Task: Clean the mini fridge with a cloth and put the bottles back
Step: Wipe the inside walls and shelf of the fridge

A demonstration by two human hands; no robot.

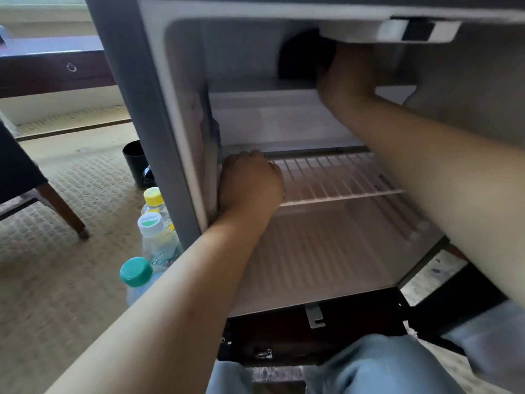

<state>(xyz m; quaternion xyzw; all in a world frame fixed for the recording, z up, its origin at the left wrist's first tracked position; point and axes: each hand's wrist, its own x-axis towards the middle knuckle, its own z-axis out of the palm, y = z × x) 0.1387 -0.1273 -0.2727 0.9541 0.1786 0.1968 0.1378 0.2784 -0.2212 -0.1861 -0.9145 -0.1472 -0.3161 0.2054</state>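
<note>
Cloth (304,55), dark and bunched, sat high at the rear of the mini fridge (181,81) interior, just beneath the top housing. The right hand (348,72) was clamped on it, with the fingertips buried in the fabric. Being soft and light, the cloth would likely conform to corners. It was best held as a wad in the palm so that pressure could be spread across the liner.

The left hand (250,183) lay well apart from the right, with its fingers bent over the front left corner of the wire shelf (341,180). Whether it gripped the shelf or merely braced there could not be told.

Three bottles stood on the carpet (71,194) just beside the fridge's left wall: yellow-capped (152,196), white-capped (150,223) and teal-capped (136,271). They were clear plastic, probably light, smooth and liable to flex. A grasp round the body below the cap seemed advisable. A black bin (135,157) stood behind them.
</note>
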